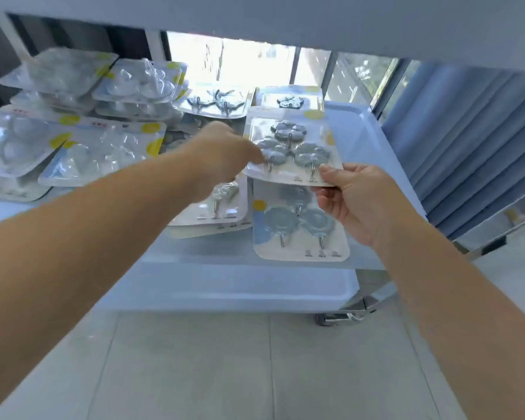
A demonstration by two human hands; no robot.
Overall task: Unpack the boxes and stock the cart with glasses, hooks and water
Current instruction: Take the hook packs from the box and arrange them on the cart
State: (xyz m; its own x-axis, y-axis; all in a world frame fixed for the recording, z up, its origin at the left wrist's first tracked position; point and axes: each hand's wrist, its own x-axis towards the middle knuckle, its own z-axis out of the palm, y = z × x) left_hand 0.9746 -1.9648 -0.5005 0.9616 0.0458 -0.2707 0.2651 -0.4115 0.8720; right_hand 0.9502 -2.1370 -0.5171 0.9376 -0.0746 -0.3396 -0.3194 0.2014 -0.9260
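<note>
Grey flower hooks (288, 144); pale blue cart shelf (364, 140).

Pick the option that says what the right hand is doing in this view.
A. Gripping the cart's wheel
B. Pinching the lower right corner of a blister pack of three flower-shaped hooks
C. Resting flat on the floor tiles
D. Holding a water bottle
B: the right hand has thumb on top and fingers under the near corner of the flower hook pack, held above another hook pack lying on the cart shelf.
</note>
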